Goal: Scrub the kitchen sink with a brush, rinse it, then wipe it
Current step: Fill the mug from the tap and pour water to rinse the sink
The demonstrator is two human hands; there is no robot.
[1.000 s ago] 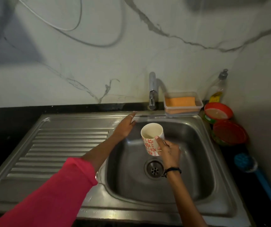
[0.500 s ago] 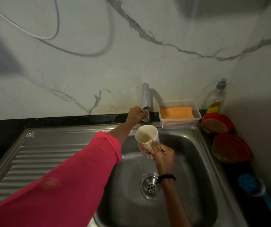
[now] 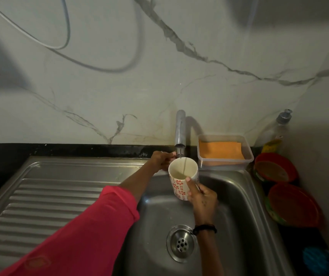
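Water runs from the tap (image 3: 180, 130) into the cup (image 3: 182, 177) your right hand (image 3: 203, 198) grips over the sink (image 3: 245, 226), apparently for rinsing, while your left hand (image 3: 162, 160) grips the tap handle.

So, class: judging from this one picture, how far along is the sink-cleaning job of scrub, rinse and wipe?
Scrubbing looks finished or set aside: the blue brush lies on the counter, in neither hand. In hand is fetching rinse water: the right hand holds the patterned mug under the running tap, while the left hand rests at the tap's base. Left: pouring it over the sink, then wiping; the orange cloth sits in its tub.
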